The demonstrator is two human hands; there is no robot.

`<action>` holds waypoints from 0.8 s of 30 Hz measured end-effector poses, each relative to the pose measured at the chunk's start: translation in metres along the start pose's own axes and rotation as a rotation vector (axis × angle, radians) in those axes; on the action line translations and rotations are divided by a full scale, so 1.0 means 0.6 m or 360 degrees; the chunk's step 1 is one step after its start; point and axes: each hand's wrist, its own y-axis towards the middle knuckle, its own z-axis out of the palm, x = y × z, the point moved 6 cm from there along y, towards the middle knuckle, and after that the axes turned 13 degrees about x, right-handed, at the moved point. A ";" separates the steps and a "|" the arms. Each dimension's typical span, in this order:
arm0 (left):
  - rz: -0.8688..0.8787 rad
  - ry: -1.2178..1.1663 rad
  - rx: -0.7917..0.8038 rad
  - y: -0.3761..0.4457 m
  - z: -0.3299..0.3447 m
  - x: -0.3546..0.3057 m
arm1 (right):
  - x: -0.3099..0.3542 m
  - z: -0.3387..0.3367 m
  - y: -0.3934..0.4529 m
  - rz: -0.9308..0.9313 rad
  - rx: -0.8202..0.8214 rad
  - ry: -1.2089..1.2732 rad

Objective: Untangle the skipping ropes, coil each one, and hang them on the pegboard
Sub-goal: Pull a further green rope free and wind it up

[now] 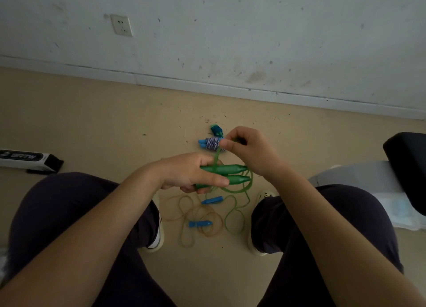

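The left hand [191, 173] squeezes the two green handles [227, 174] side by side. The right hand [244, 148] pinches the green rope [237, 211] just above them. I think the rope is being wrapped round the handles, so each turn should be pulled snug and laid next to the last. Below the hands, loose green loops lie on the floor [92, 113] over a tan rope [196, 226] with blue handles [200, 224] and could snag. A wound-up rope [211, 143] sits behind the right hand. No pegboard shows.
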 end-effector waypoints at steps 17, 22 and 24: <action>0.0438 -0.0328 -0.0521 -0.017 -0.052 -0.009 | 0.009 0.007 -0.006 -0.0119 0.0208 0.0341; 0.0444 -0.0293 -0.0672 -0.015 -0.058 -0.010 | 0.007 -0.004 -0.004 -0.0162 0.0072 0.0431; 0.0343 -0.0253 -0.0528 -0.012 -0.049 -0.009 | 0.006 -0.008 -0.006 -0.0142 0.0064 0.0417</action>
